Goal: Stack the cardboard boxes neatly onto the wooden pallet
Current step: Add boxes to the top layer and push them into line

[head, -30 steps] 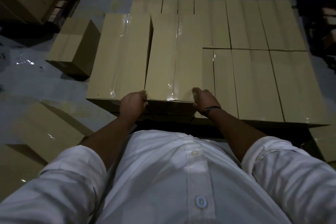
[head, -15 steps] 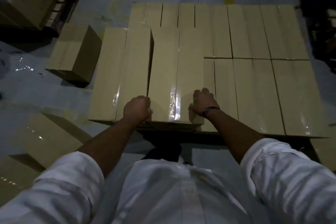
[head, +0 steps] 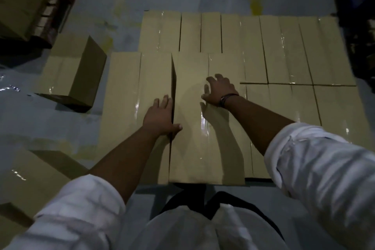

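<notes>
Lying at the near edge of the stacked box layer (head: 284, 50), a long cardboard box (head: 192, 148), left hand (head: 161, 116) flat, fingers straight, along its left seam, right hand (head: 220, 91) splayed on its top, neighbouring box (head: 125, 97) just beside it, two loose boxes (head: 67, 75) on the floor (head: 50, 124) at left.

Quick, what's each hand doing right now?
Left hand: open, resting flat on the left box.
Right hand: open, fingers spread on the middle box.

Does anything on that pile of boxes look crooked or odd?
Yes: a dark wedge-shaped gap runs between the box under the right hand and its left neighbour, so they aren't flush.
</notes>
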Action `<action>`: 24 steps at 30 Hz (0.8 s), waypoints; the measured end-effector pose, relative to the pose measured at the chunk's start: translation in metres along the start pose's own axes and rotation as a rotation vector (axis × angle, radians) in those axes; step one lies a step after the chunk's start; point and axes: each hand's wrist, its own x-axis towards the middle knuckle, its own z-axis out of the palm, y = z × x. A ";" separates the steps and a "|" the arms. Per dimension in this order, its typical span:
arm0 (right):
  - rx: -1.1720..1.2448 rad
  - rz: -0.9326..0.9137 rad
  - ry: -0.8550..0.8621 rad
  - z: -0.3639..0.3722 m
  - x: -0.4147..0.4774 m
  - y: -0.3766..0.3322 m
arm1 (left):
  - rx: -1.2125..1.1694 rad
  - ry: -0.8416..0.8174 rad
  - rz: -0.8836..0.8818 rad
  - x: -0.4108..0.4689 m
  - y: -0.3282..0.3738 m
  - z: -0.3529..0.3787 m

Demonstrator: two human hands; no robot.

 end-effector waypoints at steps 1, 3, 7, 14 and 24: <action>-0.007 -0.011 0.002 -0.003 0.010 -0.005 | 0.000 -0.009 0.005 0.005 -0.001 -0.003; -0.017 -0.032 0.004 -0.007 0.028 -0.015 | 0.000 -0.035 0.004 0.011 -0.002 -0.007; -0.040 -0.064 -0.013 -0.012 0.060 -0.027 | -0.004 -0.076 -0.002 0.014 0.001 -0.010; -0.122 -0.127 -0.008 -0.017 0.109 -0.049 | 0.000 -0.067 -0.015 0.014 -0.001 -0.005; -0.147 -0.117 -0.037 -0.021 0.143 -0.062 | -0.103 -0.036 0.005 0.015 -0.002 -0.001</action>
